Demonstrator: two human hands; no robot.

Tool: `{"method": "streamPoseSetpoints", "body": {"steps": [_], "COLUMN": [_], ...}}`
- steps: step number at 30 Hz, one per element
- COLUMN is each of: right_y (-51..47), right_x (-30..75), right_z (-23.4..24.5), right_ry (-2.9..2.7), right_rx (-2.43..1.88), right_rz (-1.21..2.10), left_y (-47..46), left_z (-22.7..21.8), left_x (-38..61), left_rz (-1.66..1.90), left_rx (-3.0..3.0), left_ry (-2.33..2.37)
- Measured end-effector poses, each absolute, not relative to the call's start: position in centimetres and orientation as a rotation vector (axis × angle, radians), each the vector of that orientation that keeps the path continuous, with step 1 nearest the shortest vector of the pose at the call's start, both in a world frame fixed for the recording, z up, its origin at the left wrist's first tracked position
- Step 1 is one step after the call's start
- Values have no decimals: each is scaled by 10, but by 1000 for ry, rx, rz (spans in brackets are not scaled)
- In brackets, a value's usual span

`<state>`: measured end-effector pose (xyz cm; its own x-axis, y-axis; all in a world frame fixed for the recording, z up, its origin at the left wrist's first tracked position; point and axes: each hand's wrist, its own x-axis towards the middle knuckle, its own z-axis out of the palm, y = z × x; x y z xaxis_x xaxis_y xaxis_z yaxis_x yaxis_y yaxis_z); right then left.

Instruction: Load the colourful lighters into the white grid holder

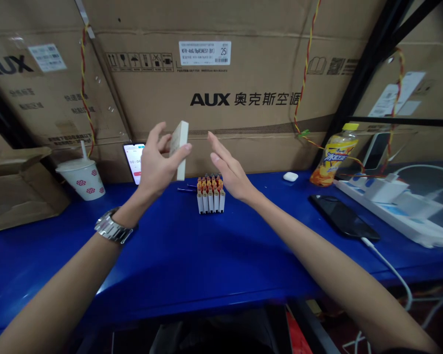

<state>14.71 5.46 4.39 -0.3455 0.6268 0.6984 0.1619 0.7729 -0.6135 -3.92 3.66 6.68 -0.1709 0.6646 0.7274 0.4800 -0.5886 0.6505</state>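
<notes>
My left hand is raised above the blue table and grips a small pale rectangular block, held upright between thumb and fingers. A metal watch sits on that wrist. My right hand is just right of the block, fingers stretched out and flat, holding nothing. Below and between the hands stands a tight cluster of small white pieces with orange-red tops on the table.
A paper cup with straw and a lit phone stand at the back left. An earbud case, a yellow bottle, a dark phone with cable and a white power strip lie right. Cardboard boxes form the back.
</notes>
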Motion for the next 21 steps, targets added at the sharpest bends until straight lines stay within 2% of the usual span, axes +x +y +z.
{"method": "streamPoseSetpoints", "body": {"steps": [3,6,8,11,16,21], "right_y": [70,88,97,102,102,109], "right_x": [159,172,179,183,179,170], "right_z": [34,19,9,0,-7,-22], "right_ry": [-1886,-1909,-1928,-1960,-1939,-1800], "right_rx": [-674,-786,-869,-983,-1059,-1084], "right_rz": [523,497,490,494,513,635], "left_y": [60,79,84,82,67,62], "left_z": [50,20,2,-12,-6,-5], "left_x": [-77,-103,-110,-103,-75,-70], "left_rz": [1495,951,712,575,374,439], "left_rx": [1984,2032,2029,2042,2048,2097], "left_ry": [1890,2160,2283,2352,2428,2440]}}
